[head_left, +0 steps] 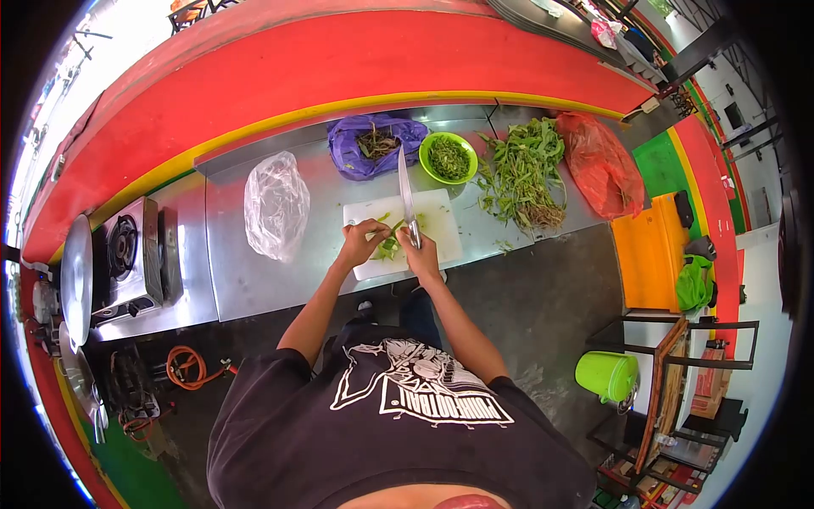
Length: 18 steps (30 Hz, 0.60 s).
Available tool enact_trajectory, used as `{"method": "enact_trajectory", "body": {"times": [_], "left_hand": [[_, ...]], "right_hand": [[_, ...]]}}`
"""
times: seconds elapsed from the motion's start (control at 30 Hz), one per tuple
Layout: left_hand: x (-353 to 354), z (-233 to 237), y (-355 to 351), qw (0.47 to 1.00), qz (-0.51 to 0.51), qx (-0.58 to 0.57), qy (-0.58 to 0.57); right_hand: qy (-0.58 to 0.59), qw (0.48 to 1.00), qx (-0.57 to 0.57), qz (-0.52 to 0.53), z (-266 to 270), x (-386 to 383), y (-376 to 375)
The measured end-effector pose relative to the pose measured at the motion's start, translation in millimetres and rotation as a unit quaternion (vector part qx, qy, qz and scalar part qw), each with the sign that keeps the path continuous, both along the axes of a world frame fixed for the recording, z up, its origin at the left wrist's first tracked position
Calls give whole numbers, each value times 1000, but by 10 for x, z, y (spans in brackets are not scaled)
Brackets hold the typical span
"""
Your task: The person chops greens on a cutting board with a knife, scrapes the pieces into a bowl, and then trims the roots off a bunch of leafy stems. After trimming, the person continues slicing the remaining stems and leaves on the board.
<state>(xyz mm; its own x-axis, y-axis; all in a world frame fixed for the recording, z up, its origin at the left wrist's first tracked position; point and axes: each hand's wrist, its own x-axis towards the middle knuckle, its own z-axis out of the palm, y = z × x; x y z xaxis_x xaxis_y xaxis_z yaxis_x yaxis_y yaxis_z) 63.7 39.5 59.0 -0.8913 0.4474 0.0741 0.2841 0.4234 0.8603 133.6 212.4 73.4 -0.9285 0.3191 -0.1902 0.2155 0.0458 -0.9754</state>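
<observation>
My right hand (421, 256) is closed around the handle of a long kitchen knife (406, 187), whose blade points away from me over the board. Pinched in the fingers of my left hand (363, 243) are some leafy greens (387, 248), held close to the knife handle. Both hands are above a white cutting board (441, 222) dotted with small green scraps. Behind the board, a lime-green bowl (426, 161) holds chopped greens (449, 159). A large bunch of leafy greens with roots (524, 174) lies to the right of the bowl.
On the steel counter (242, 284) lie a clear plastic bag (276, 206), a purple bag (343, 153) with plant scraps and a red bag (600, 165). A gas stove (140, 254) stands at the left. On the floor at right is a green bucket (606, 376).
</observation>
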Motion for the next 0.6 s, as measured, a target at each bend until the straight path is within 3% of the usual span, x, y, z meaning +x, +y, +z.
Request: {"method": "enact_trajectory", "body": {"times": [0.1,0.3,0.47,0.6], "left_hand": [[19,104,6,1000,2,-4,-3],[83,124,19,996,69,59,17],[125,82,59,978,102,173,-63],[145,22,119,975,117,183,-43]], "right_hand": [[-77,985,-156,17,185,-81,-72],[-82,971,-225,10,251,-149,-139],[-97,961,-258,-14,251,-161,-129],[-101,955,-276,-27,241,-150,-84]]}}
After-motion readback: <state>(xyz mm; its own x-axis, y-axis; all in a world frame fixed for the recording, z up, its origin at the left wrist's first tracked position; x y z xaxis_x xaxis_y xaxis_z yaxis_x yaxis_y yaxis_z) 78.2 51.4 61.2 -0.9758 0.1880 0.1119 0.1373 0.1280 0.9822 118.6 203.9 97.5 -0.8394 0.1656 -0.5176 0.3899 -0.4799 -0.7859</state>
